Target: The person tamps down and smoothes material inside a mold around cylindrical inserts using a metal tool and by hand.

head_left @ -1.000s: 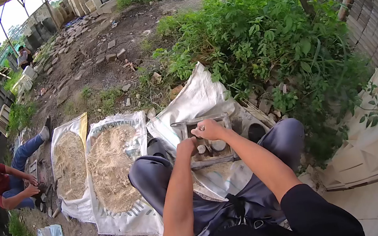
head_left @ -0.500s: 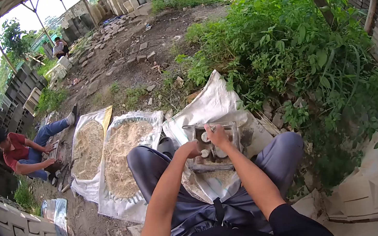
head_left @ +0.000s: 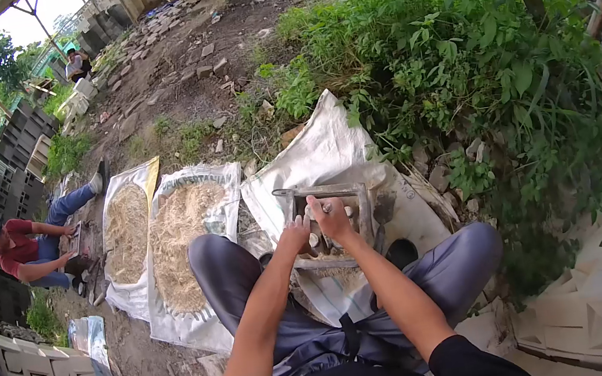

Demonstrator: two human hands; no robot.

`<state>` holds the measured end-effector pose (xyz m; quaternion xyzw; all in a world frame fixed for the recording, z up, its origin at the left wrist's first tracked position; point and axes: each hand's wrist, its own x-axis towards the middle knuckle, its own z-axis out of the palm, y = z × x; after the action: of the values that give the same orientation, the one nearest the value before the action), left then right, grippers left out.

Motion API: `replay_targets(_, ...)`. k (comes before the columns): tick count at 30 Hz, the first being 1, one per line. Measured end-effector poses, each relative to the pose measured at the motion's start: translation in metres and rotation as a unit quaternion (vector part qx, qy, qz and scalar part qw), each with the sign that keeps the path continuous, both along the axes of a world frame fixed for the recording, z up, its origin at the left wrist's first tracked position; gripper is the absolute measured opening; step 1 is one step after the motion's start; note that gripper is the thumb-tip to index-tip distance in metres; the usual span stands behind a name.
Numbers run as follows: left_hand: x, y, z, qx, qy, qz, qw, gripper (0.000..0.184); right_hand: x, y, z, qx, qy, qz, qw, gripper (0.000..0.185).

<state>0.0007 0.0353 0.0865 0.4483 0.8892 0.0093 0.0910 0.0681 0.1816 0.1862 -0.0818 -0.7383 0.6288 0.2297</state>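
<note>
A dark-edged wooden frame [head_left: 364, 213] lies on a white woven sack [head_left: 326, 145] between my bent legs. Small pale round pieces [head_left: 314, 240] show inside it, partly covered by my hands. My left hand [head_left: 296, 237] is at the frame's left side, fingers together and curled down beside the pale pieces; what it grips is hidden. My right hand [head_left: 331, 219] is over the middle of the frame, with its fingers closed around something small and pale that I cannot make out.
Two sacks spread with sawdust-like shavings [head_left: 192, 243] lie to my left. Farther left, a person in a red shirt [head_left: 21, 241] sits working at a small frame. Green bushes [head_left: 456, 79] grow at front right; patterned blocks [head_left: 41, 375] stand at lower left and right.
My view has shifted, so the frame and sacks sit slightly differently. My left hand has moved a little left and up; my right hand stays over the frame with its fingers closed.
</note>
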Motion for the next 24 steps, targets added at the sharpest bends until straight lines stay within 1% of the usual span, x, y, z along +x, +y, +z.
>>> replay_targets(1, -0.002, -0.003, -0.019, -0.001, -0.009, -0.001, 1.000, 0.103, -0.002, 0.000, -0.004, -0.007, 0.003, 0.005, 1.000, 0.048)
replay_targets(2, -0.004, -0.007, -0.041, 0.016, 0.030, 0.001, 0.999, 0.106, -0.004, 0.001, -0.007, -0.017, 0.005, 0.017, 1.000, 0.047)
replay_targets(5, 0.013, -0.007, -0.019, 0.011, -0.023, 0.011, 1.000, 0.094, 0.001, 0.003, 0.003, -0.009, -0.019, 0.028, 0.999, 0.047)
replay_targets(6, 0.015, -0.008, -0.023, -0.030, -0.026, 0.005, 0.999, 0.084, 0.003, 0.001, 0.013, -0.004, -0.008, 0.021, 1.000, 0.047)
replay_targets(7, 0.019, -0.011, -0.026, -0.071, -0.030, -0.001, 0.997, 0.074, 0.002, 0.001, 0.011, 0.000, -0.014, 0.022, 1.000, 0.047)
replay_targets(8, 0.023, -0.012, -0.030, -0.067, -0.034, -0.001, 0.997, 0.074, 0.002, 0.003, 0.011, 0.008, -0.019, 0.024, 1.000, 0.048)
replay_targets(10, 0.033, -0.011, -0.037, -0.067, -0.041, 0.016, 0.997, 0.057, 0.003, 0.002, 0.006, 0.010, -0.018, 0.022, 1.000, 0.051)
replay_targets(12, 0.040, -0.010, -0.039, -0.065, -0.046, 0.024, 0.997, 0.049, 0.007, -0.001, 0.002, -0.001, -0.043, 0.005, 0.999, 0.052)
replay_targets(13, 0.041, -0.009, -0.038, -0.061, -0.056, 0.035, 0.996, 0.080, 0.008, -0.002, 0.001, -0.015, -0.064, -0.013, 0.998, 0.053)
replay_targets(14, 0.039, -0.011, -0.037, -0.059, -0.061, 0.037, 0.996, 0.097, 0.008, -0.001, -0.001, 0.013, -0.066, -0.016, 0.998, 0.053)
replay_targets(15, 0.037, -0.012, -0.038, -0.056, -0.067, 0.038, 0.995, 0.114, 0.008, -0.004, 0.000, 0.015, -0.069, -0.022, 0.997, 0.053)
replay_targets(18, 0.031, -0.011, -0.041, -0.053, -0.044, 0.009, 0.998, 0.107, 0.004, -0.009, 0.001, 0.020, -0.060, -0.043, 0.997, 0.052)
replay_targets(19, 0.031, -0.013, -0.041, -0.046, -0.035, 0.013, 0.998, 0.075, 0.003, -0.014, 0.000, 0.032, -0.062, -0.047, 0.996, 0.052)
replay_targets(21, 0.036, -0.015, -0.042, -0.038, -0.031, 0.014, 0.999, 0.047, 0.003, -0.026, 0.002, 0.046, -0.070, -0.054, 0.995, 0.052)
replay_targets(23, 0.036, -0.010, -0.033, -0.083, -0.047, 0.027, 0.995, 0.051, -0.001, -0.037, 0.017, 0.084, -0.026, -0.024, 0.996, 0.051)
replay_targets(24, 0.036, -0.008, -0.028, -0.078, -0.048, 0.025, 0.996, 0.051, -0.002, -0.039, 0.016, 0.090, -0.027, -0.027, 0.995, 0.051)
